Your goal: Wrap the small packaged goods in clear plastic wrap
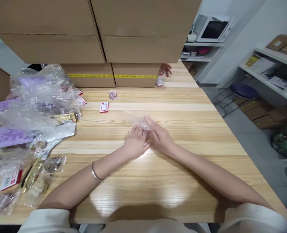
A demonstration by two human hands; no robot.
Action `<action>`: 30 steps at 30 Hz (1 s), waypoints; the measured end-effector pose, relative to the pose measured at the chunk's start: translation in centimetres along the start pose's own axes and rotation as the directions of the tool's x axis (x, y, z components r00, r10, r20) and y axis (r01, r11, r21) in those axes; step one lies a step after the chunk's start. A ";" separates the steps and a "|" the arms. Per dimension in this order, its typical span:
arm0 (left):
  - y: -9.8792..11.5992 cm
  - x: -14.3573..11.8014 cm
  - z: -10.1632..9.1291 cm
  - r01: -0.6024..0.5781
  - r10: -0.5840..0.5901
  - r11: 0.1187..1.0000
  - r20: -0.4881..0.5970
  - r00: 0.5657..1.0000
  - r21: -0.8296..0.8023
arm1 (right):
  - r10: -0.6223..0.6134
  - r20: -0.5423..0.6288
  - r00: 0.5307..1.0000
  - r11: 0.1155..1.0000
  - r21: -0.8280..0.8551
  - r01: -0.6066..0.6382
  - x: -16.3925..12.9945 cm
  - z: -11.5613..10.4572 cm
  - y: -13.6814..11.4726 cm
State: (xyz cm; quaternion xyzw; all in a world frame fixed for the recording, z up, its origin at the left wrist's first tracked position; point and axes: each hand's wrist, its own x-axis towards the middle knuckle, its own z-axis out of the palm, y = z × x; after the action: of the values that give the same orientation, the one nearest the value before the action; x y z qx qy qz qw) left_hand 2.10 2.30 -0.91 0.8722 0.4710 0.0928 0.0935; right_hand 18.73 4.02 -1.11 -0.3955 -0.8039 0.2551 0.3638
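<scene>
Near the middle of the wooden table, my left hand presses down on a clear plastic bag, its fingers bent over the film. My right hand is against the right side of the same bag, its fingers blurred by motion, so I cannot tell whether they grip it. The bag's far end is smeared too, and its contents are mostly hidden under my hands. Beyond them lie a white card with a red border and a small clear packet with reddish contents.
Large cardboard boxes are stacked across the table's far side. A heap of clear and purple plastic packets covers the left. Another person's hand shows beside the boxes, near a small packet. Shelves and a blue stool stand right.
</scene>
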 end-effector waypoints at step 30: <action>-1.9 -1.6 -1.4 -0.157 0.167 0.983 -0.112 0.980 0.096 | 0.177 0.005 0.984 0.923 0.346 -0.168 1.2 2.0 1.6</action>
State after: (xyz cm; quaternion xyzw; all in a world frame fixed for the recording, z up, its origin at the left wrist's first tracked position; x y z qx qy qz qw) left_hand -0.67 2.08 -0.17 0.9038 0.4068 0.1317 0.0193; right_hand 17.39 5.65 -2.91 -0.3979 -0.7041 0.4177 0.4141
